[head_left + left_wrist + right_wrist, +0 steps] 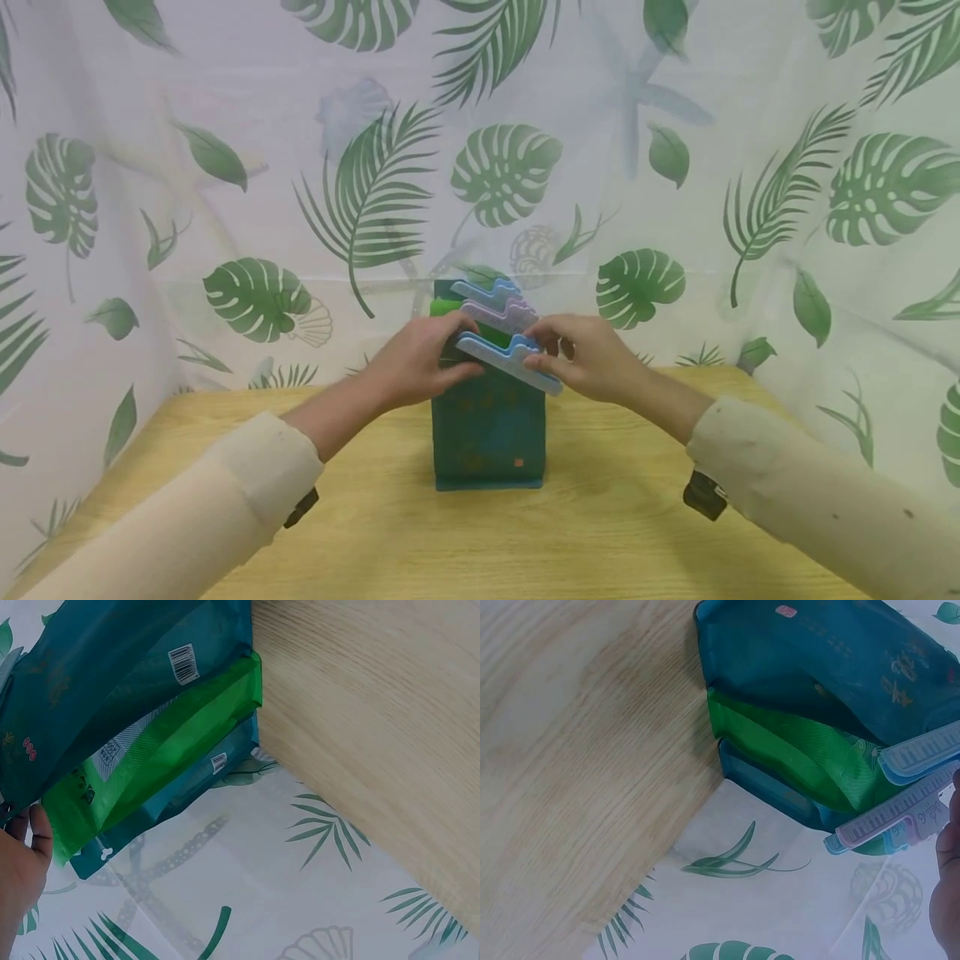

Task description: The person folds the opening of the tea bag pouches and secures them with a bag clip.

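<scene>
Three bags stand one behind another: a dark teal bag (487, 429) in front, a green bag (161, 761) in the middle and another teal bag (202, 780) at the back. A light-blue bag clip (506, 362) lies slantwise across the front bag's top. My left hand (423, 358) pinches the top corner of the front bag, by the clip's left end. My right hand (596, 358) pinches the clip near its right end; only part of that hand (946, 877) shows in the right wrist view. A purple clip (892, 810) and another blue clip (487, 293) sit behind.
The bags stand on a light wooden table (360, 525). Right behind them hangs a white leaf-printed cloth (525, 242), with more of it along both sides. A dark strap piece (705, 496) shows below the right sleeve.
</scene>
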The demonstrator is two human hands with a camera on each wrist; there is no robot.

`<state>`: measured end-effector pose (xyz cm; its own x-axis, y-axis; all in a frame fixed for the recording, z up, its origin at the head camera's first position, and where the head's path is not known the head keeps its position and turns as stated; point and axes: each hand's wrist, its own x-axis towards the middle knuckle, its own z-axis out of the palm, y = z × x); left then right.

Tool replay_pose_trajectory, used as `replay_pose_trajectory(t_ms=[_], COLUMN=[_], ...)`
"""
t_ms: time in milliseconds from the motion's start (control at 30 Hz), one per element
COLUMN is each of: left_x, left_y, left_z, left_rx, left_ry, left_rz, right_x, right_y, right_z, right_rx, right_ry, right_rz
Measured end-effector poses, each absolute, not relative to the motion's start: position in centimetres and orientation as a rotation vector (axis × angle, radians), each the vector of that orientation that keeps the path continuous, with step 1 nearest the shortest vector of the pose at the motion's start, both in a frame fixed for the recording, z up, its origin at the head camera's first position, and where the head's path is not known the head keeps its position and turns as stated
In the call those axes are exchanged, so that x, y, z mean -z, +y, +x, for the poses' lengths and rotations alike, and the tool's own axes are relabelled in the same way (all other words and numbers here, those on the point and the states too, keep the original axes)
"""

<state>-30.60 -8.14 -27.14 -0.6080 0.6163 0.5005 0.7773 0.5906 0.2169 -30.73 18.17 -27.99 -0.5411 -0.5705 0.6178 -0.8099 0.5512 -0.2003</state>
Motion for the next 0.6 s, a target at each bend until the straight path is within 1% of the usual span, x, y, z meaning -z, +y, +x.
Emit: replay_pose_trajectory(t_ms=[367,467,600], left_x=[28.0,28.5,29.7], left_y=[-8.7,-10.1,-13.1], left_z=[-30.5,-30.3,-29.9], left_rx=[0.603,0.598,0.608], left_ry=[-2.381,-2.365,-2.361], left_rz=[-1.097,-1.068,-1.009], right_x=[28.4,28.7,29.7], right_y=[19.0,20.0,22.3], right_z=[-31.0,-31.1,-31.3], right_rx=[-0.681,-0.706,-0.676], right_ry=[-2.239,-2.258,-2.334], right_rz=[1.177,1.153,1.017])
